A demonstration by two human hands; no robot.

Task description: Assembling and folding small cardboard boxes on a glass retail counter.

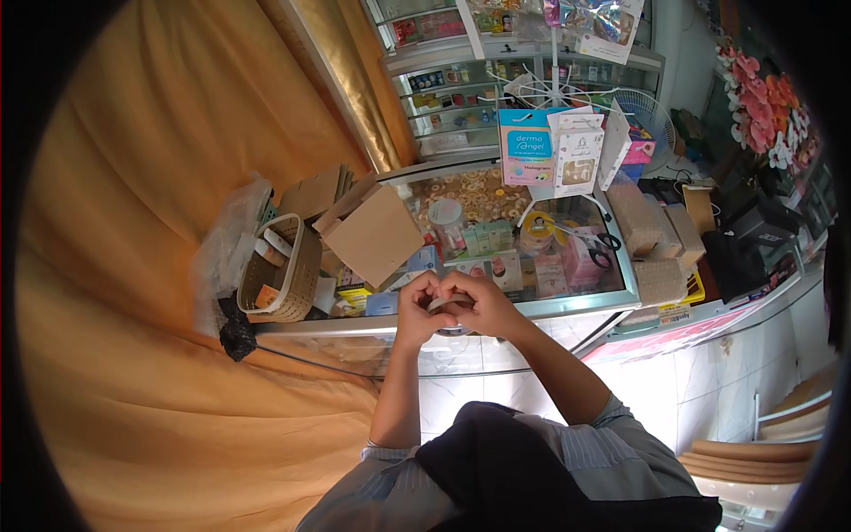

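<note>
Both hands meet over the front edge of the glass counter [567, 307]. My left hand [417, 309] and my right hand [484, 305] are closed, fingers curled, around a small pale round thing [449, 302] that looks like a roll of tape. Much of it is hidden by the fingers. Just beyond the hands, small boxes [496, 269] and a clear round tub [446, 215] are on or under the glass. An open brown cardboard box [372, 236] stands to the left of them. Toward the right are a yellow tape roll [537, 230] and black-handled scissors [605, 249].
A beige basket [301, 270] with bottles stands at the counter's left end, by an orange curtain [177, 310]. A white wire rack [555, 89] with hanging packages rises at the back. Bubble-wrapped boxes [640, 217] are at right. A stool [753, 452] stands lower right.
</note>
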